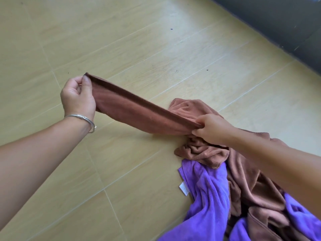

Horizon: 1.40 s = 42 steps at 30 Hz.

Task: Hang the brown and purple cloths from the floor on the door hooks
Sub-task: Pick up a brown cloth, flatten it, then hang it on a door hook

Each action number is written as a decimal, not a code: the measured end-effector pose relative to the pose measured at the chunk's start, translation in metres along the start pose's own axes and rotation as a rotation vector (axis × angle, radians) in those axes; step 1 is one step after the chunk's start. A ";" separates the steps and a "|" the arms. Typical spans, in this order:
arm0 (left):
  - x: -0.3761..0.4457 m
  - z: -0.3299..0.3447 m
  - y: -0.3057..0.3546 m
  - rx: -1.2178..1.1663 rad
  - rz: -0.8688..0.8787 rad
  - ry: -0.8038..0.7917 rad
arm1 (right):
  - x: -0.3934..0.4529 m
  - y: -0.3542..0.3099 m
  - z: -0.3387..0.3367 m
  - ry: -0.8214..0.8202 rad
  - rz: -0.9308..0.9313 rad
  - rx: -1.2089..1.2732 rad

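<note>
Hands hold a brown cloth [139, 110] stretched across the middle of the frame. The left hand [78, 98], at centre left, pinches one corner of the cloth between thumb and fingertips, with the other fingers curled in; a silver bracelet [81, 119] sits on that wrist. The right hand [210, 129], right of centre, grips the same edge of the cloth further along, fingers curled round the bunched fabric. Between the two hands the edge runs taut in a straight slanting line from upper left to lower right, and the cloth sags below it, lifted off the floor [121, 40]. Beyond the right hand the rest of the brown cloth trails down in a crumpled heap on the floor, reaching toward the lower right corner under the right forearm. A purple cloth [205, 197] lies on the floor in the lower right of the frame, touching and partly tucked under the brown heap, with a small white label [183, 188] showing on its left edge. The floor is pale wood-look tile with light joints, and a dark grey surface [278, 20] fills the upper right corner.
</note>
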<state>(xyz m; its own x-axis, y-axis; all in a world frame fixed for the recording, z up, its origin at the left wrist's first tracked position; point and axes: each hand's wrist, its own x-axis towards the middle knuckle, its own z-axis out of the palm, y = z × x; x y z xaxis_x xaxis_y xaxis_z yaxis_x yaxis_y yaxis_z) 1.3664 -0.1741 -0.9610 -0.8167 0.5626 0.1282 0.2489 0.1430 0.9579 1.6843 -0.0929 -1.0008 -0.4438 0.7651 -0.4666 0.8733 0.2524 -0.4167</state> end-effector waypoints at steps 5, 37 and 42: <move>0.001 -0.069 0.045 0.128 -0.143 -0.004 | -0.049 -0.038 -0.050 0.212 0.027 0.440; 0.127 -0.385 0.369 0.178 -0.169 0.120 | -0.171 -0.427 -0.344 0.443 -0.275 0.419; 0.135 -0.413 0.395 0.154 -0.151 0.149 | -0.182 -0.454 -0.356 0.469 -0.330 0.419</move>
<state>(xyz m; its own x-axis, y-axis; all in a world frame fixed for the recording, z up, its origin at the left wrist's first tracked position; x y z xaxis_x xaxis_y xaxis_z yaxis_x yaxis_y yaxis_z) 1.1392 -0.3780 -0.4592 -0.9155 0.4008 0.0340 0.1851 0.3446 0.9203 1.4401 -0.1353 -0.4488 -0.4561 0.8862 0.0815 0.5154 0.3377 -0.7876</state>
